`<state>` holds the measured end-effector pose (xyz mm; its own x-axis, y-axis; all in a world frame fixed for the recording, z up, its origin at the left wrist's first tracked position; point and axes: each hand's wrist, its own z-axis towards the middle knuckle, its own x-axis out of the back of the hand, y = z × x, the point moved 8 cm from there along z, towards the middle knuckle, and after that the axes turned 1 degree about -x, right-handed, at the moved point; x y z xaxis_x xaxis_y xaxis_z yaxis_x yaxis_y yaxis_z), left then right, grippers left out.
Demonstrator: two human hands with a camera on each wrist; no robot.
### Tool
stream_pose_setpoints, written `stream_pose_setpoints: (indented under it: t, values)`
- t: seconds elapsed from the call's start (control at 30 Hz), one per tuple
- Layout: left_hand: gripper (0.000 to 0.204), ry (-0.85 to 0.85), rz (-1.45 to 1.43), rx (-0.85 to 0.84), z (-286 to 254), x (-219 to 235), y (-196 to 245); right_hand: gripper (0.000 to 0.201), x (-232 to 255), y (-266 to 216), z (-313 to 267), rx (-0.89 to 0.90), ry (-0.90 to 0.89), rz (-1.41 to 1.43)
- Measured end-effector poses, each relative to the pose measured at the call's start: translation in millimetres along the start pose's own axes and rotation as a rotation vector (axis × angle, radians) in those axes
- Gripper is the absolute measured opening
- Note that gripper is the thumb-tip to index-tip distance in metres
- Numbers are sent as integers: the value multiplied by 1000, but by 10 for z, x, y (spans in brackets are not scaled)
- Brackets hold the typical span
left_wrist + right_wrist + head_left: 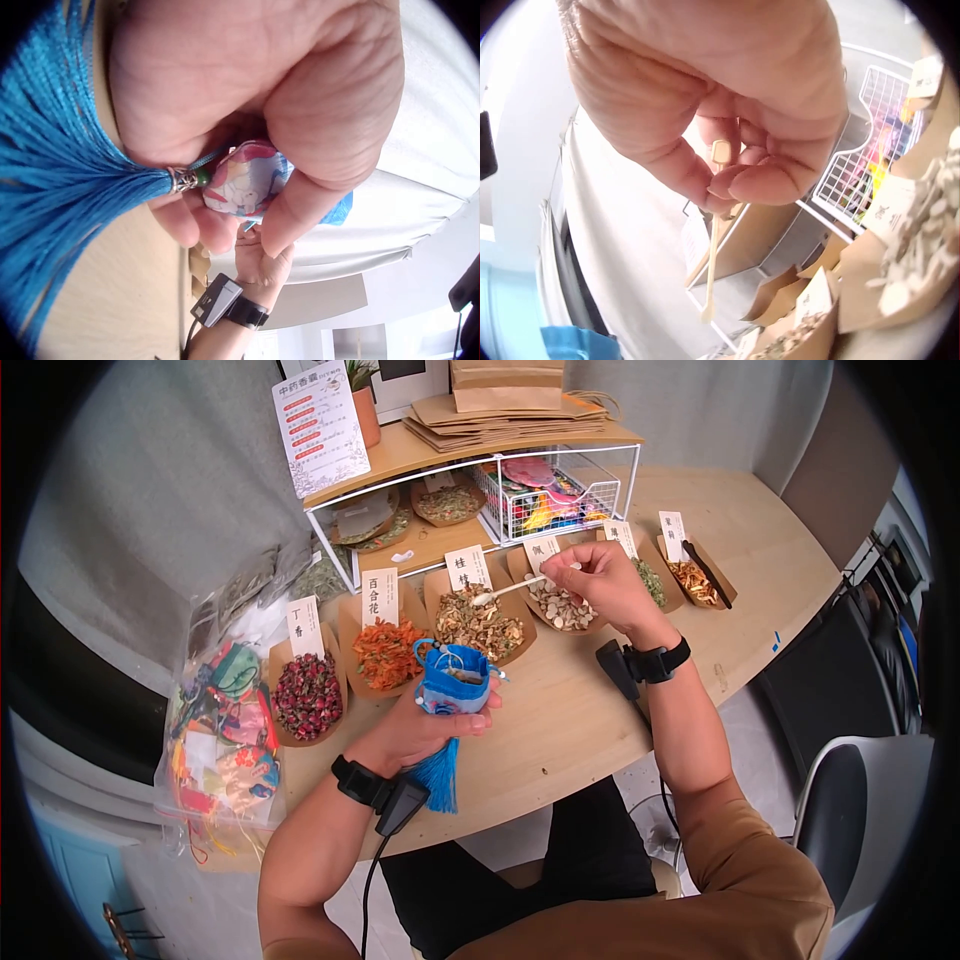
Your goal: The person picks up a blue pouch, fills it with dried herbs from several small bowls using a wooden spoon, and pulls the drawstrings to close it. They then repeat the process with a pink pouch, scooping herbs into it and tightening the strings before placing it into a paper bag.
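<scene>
My left hand (420,728) grips a small blue drawstring pouch (455,692) with its mouth up and gaping. Pale contents show inside, and a blue tassel (437,778) hangs below. In the left wrist view the thumb and fingers curl round the printed fabric (244,184). Between thumb and fingertips, my right hand (608,590) pinches a thin, light wooden spoon (713,255). Its small bowl points left, over a paper tray of mixed brown and yellow dried herbs (470,625). The pouch stands in front of that tray, nearer to me.
Paper trays line the table: dried rosebuds (307,698), orange petals (387,655), pale slices (565,608), green leaves (650,582) and brown strips with dark tongs (708,575). A plastic bag of colourful pouches (230,730) lies left. Behind stands a shelf (400,460) with a wire basket (550,500).
</scene>
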<state>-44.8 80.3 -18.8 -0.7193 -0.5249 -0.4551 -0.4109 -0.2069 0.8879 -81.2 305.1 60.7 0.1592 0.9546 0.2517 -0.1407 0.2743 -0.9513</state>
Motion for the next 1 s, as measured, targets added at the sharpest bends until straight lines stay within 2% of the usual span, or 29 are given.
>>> stream_pose_setpoints:
  t: [0.07, 0.17, 0.27, 0.37, 0.47, 0.57, 0.67, 1.0]
  values:
    - [52, -2, 5, -20, -1, -9, 9, 16, 63, 45, 17, -25, 50, -144]
    - [53, -6, -1, -17, -2, -13, 10, 15, 60, 107, 46, 42, 41, -251]
    - [52, -12, 6, -13, 2, -6, 9, 13, 55, 96, 39, 2, 24, -442]
    - [52, -18, 21, -23, 1, -4, 11, 14, 12, 199, 75, -9, -32, -440]
    - [52, -22, 27, -19, 5, -5, 6, 14, -90, 244, 82, 52, -96, -323]
    - [52, -13, 13, 0, -8, -15, 15, 15, -176, 312, 70, -15, -158, -308]
    - [51, -25, 15, -9, -9, -18, 17, 17, -283, 368, 44, -112, -256, -123]
    - [51, -37, 12, -12, 0, -22, 14, 15, -297, 422, 61, -191, -240, -24]
